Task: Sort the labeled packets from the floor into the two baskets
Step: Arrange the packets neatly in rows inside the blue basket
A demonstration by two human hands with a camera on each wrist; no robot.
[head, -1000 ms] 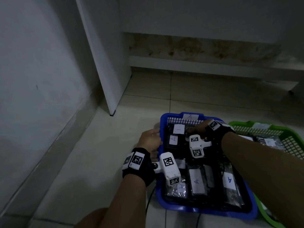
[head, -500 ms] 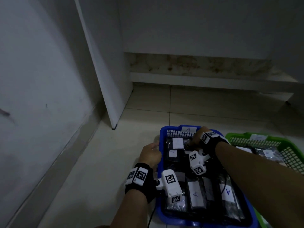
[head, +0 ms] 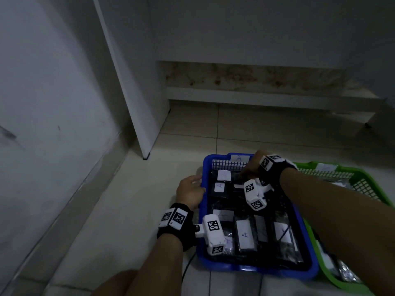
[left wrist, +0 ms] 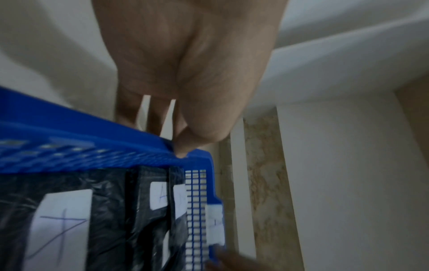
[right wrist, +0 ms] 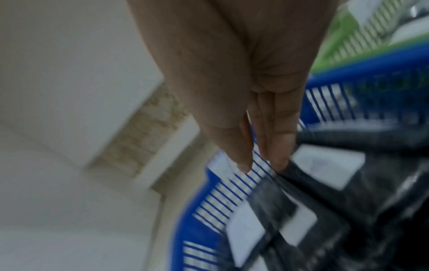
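The blue basket (head: pixel 256 269) sits on the tiled floor, filled with several black packets (head: pixel 243 233) bearing white "A" labels. My left hand (head: pixel 190 189) grips its left rim (left wrist: pixel 69 128), thumb on top and fingers down the outside (left wrist: pixel 162 135). At the basket's far end my right hand (head: pixel 252 165) reaches in with straight fingers (right wrist: pixel 262 165). Its fingertips (right wrist: pixel 281 161) touch the edge of a black packet (right wrist: pixel 383 183) by the mesh wall (right wrist: pixel 190 220). The green basket (head: pixel 363 178) stands directly to the right, also holding packets.
A white wall runs along the left, and a white panel (head: pixel 136 103) stands on the floor beyond the baskets. A low ledge (head: pixel 256 97) crosses the back. A dark cable (head: pixel 188 268) lies by the blue basket's near left corner.
My right hand has slid from the middle of the blue basket to its far end. My left hand stays on the left rim. The view has tilted upward.
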